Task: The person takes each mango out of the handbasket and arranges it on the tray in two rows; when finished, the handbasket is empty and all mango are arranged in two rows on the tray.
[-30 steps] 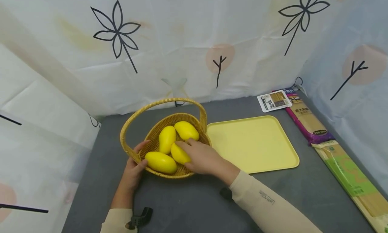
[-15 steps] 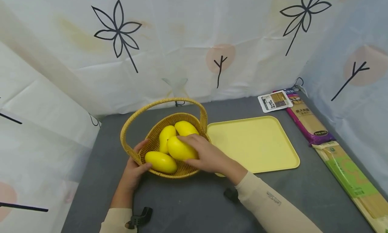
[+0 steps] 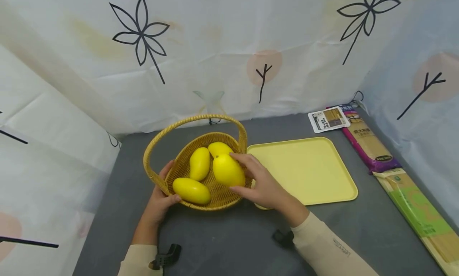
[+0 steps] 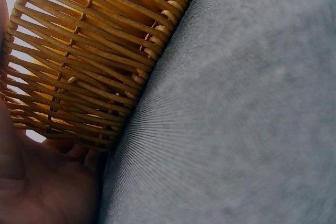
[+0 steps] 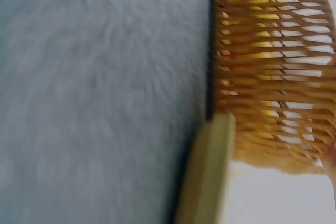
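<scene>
In the head view my left hand (image 3: 157, 206) grips the left rim of a woven basket (image 3: 218, 198), thumb over the front edge and fingers behind, near the foot of its arched handle. My right hand (image 3: 265, 186) holds a yellow mango (image 3: 228, 171) between thumb and fingers, over the basket's right side. Inside the basket lie another mango (image 3: 199, 164), one at the back (image 3: 219, 149) partly covered by the held one, and one at the front left (image 3: 191, 191). The left wrist view has the slatted basket wall (image 4: 84, 51) against my left palm (image 4: 52, 187).
A pale yellow tray (image 3: 305, 172) lies right of the basket on the grey table (image 3: 222, 244). Beyond it are a white-edged card (image 3: 328, 119), a purple-ended pasta packet (image 3: 371, 142) and a green noodle packet (image 3: 417, 208). Printed cloth (image 3: 215, 40) hangs behind.
My right hand has lifted the mango from among the others and moved it right, toward the basket's right rim. My left hand stays on the rim.
</scene>
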A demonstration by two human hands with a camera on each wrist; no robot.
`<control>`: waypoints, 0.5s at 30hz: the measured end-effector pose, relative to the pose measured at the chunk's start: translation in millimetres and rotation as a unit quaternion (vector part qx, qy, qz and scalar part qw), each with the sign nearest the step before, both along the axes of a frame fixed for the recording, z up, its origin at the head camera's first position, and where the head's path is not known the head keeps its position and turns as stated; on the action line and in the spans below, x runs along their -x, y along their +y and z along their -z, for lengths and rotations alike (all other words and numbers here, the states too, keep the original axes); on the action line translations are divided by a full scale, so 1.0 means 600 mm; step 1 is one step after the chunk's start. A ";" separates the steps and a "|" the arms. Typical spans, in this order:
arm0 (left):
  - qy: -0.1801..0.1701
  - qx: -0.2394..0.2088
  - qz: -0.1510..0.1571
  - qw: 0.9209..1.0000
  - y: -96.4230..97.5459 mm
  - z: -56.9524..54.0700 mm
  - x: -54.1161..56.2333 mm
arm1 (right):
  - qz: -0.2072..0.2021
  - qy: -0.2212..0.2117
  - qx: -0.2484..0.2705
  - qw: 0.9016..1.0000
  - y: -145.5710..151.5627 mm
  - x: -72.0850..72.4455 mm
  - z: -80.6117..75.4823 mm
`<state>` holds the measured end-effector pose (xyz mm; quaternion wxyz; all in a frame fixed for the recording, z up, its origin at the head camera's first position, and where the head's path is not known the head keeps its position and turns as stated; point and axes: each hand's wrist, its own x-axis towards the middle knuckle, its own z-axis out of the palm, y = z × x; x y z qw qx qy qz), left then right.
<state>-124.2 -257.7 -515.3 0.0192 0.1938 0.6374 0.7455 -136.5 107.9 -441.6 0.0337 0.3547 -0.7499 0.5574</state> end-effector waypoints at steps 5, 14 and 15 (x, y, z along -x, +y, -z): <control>0.007 0.002 0.007 1.000 0.001 -0.002 0.000 | 0.033 0.004 0.035 0.999 0.037 -0.010 -0.019; 0.013 0.005 0.011 1.000 0.000 0.000 0.000 | 0.095 0.016 0.127 0.987 0.101 0.016 -0.020; 0.013 0.005 0.011 1.000 0.000 0.000 0.000 | 0.106 0.007 0.127 0.986 0.106 0.019 -0.018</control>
